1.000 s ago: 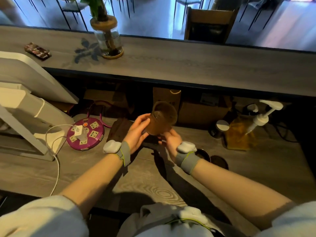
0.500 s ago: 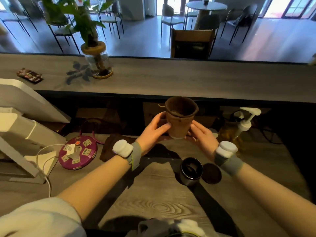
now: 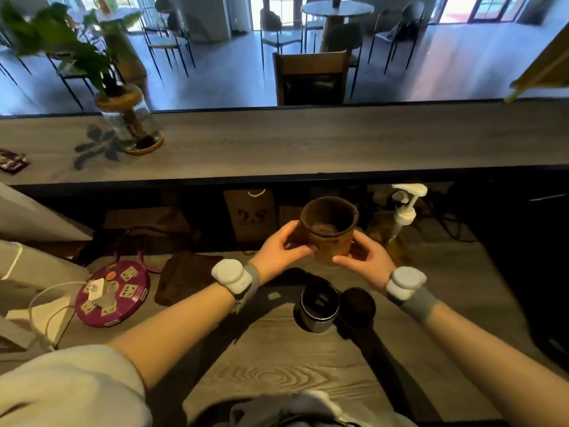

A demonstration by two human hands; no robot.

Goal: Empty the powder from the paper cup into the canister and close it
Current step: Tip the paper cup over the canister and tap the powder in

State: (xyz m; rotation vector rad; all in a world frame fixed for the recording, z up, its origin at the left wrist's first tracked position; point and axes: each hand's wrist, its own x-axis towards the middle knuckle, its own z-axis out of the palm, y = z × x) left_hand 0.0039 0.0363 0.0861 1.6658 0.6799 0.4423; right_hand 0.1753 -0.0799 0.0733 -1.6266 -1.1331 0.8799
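Observation:
I hold a brown paper cup upright above the counter, with dark powder showing at its bottom. My left hand grips its left side and my right hand grips its right side. Below the cup, nearer to me, a small dark metal canister stands open on the grey wooden counter. Its round dark lid lies flat just to the right, touching the canister.
A purple round power strip with a white plug lies at the left, beside a white stand. A brown cloth lies left of the canister. A pump bottle stands at the back right. A raised shelf carries a potted plant.
Both hands brought the cup from tilted to upright and raised it. My view lifted, so the canister and lid came fully into sight below the cup.

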